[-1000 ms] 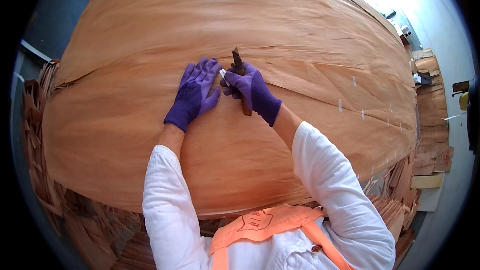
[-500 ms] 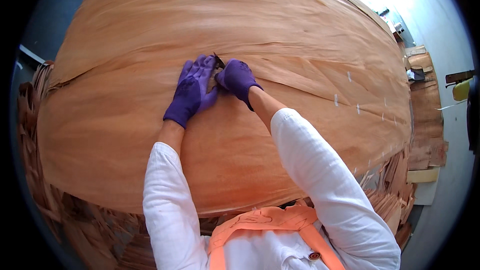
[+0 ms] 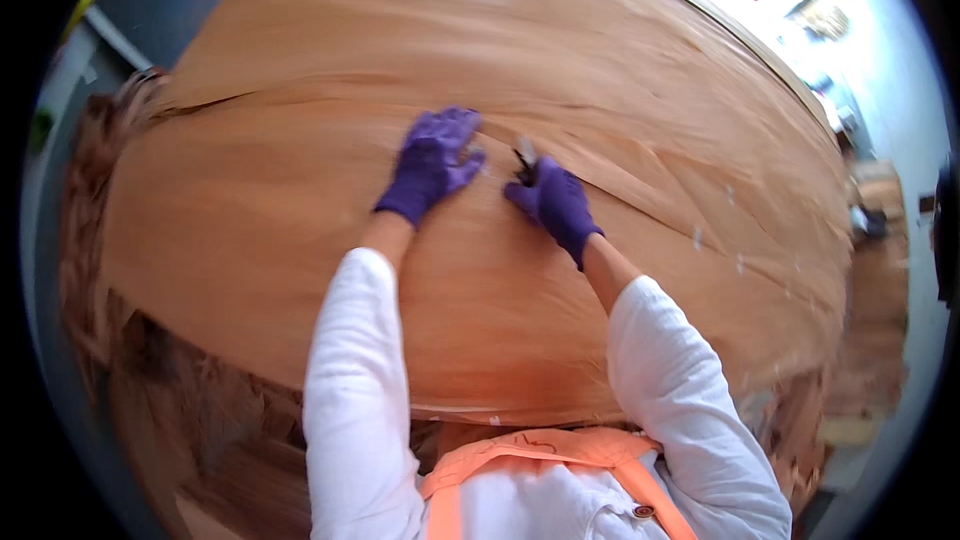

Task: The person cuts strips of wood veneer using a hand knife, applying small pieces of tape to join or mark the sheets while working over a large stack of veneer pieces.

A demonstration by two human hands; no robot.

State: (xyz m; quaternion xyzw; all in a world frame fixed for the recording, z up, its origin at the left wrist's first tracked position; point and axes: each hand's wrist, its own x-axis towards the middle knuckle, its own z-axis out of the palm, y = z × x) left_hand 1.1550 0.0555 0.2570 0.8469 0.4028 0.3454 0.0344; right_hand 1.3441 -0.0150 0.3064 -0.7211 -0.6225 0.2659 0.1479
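Note:
A wide stack of thin orange-brown wood veneer spreads under both gloved hands. My left hand, in a purple glove, lies flat on the top sheet with its fingers stretched out, close to a long seam. A small pale spot shows by its thumb, too blurred to name. To its right, my right hand, also in a purple glove, is closed around a small knife. The knife's dark and pale end points away from me, near the seam; whether it touches the veneer I cannot tell.
Right of the hands, an overlapping veneer strip runs along the seam, with small white tape pieces nearby. A split shows at the far left. Torn veneer scraps lie below the near edge. Wood pieces lie at the right.
My hands have moved apart: the right, with the knife, has drawn away from the left hand's fingertips toward the right and nearer me. The whole view has shifted and blurred slightly.

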